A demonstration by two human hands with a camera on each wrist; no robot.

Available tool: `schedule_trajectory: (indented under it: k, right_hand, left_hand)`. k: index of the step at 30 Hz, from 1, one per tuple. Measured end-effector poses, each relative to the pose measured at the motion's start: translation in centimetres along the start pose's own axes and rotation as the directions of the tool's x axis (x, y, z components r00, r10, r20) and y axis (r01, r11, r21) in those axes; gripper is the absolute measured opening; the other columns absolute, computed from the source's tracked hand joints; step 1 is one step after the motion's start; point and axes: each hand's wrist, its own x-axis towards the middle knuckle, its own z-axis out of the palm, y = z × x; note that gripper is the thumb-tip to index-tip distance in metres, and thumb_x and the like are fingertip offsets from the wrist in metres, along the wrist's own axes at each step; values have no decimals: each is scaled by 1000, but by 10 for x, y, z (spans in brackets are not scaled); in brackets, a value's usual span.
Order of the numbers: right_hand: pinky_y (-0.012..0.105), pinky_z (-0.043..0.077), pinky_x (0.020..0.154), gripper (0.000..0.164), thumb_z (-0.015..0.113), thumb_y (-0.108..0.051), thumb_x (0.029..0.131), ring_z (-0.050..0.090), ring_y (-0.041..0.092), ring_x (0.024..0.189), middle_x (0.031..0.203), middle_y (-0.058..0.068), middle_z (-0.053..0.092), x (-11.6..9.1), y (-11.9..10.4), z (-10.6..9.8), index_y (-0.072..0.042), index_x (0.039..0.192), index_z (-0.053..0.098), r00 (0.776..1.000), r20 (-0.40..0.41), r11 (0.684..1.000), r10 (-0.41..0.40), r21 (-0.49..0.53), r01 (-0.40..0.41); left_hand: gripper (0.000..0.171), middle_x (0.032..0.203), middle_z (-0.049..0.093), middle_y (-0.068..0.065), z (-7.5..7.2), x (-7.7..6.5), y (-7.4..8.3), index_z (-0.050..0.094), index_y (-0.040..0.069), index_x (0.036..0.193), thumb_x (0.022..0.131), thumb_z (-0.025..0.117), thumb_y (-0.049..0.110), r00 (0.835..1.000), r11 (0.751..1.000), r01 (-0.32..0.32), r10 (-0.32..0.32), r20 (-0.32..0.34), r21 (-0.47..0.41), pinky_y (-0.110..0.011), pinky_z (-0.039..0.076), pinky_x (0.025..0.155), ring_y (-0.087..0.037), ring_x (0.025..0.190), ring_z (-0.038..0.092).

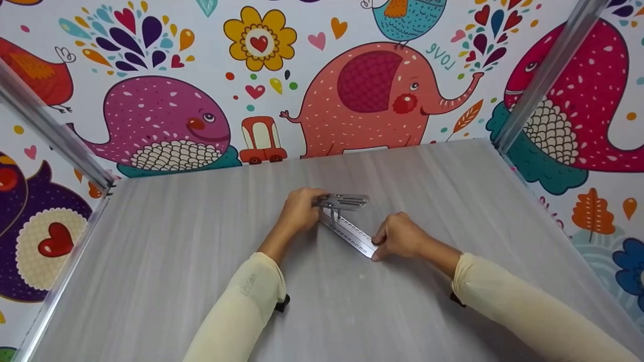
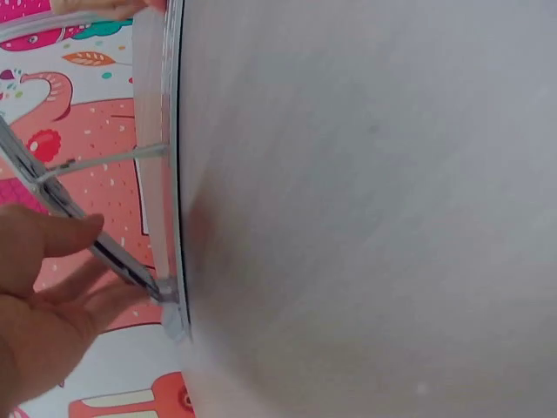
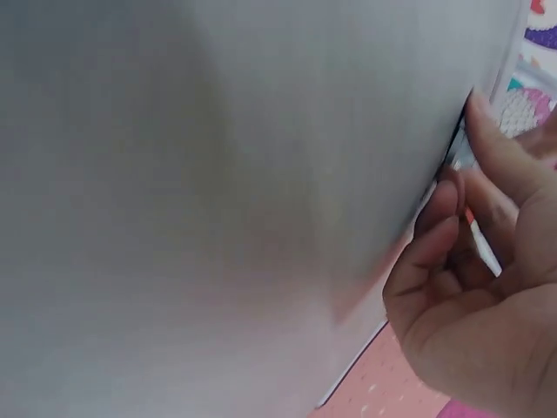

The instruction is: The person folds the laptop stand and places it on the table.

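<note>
A folding metal stand is partly unfolded near the middle of the table. Its pale base strip (image 1: 350, 235), with rows of slots, lies along the tabletop. Above it tilts a grey slotted upper plate (image 1: 349, 202), joined to the base at one end. In the left wrist view a thin strut (image 2: 109, 160) spans the gap between the two parts. My left hand (image 1: 300, 208) pinches the upper plate near the hinged end, between thumb and fingers. At the opposite end, my right hand (image 1: 402, 235) pinches the tip of the base strip; its fingers partly hide that end in the right wrist view.
The grey wood-grain table (image 1: 191, 241) spreads around both hands. Behind it stands a wall (image 1: 271, 105) printed with cartoon animals. Metal frame posts (image 1: 548, 75) rise at the back corners, and a metal edge (image 1: 60, 286) runs down the left side.
</note>
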Motion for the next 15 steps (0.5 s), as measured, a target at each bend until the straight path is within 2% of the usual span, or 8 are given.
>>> schedule_trajectory:
  k: [6,15]
  right_hand:
    - [30,58,72,33,99,-26,57,73,14,83,85,1,80,-10,-18,13,-12,83,84,995,-53,997,81,6,-81]
    - [32,55,63,24,99,-29,57,58,7,63,68,-3,76,-18,-41,33,-17,68,83,983,-148,993,104,-41,-111]
  left_hand:
    - [53,126,73,-5,-2,10,-8,75,15,123,86,53,-15,999,997,-29,32,44,-65,-43,50,107,-24,119,66]
    - [55,129,71,-5,-1,25,-14,74,17,127,88,52,-15,987,990,-57,75,141,-126,-41,51,106,-24,120,64]
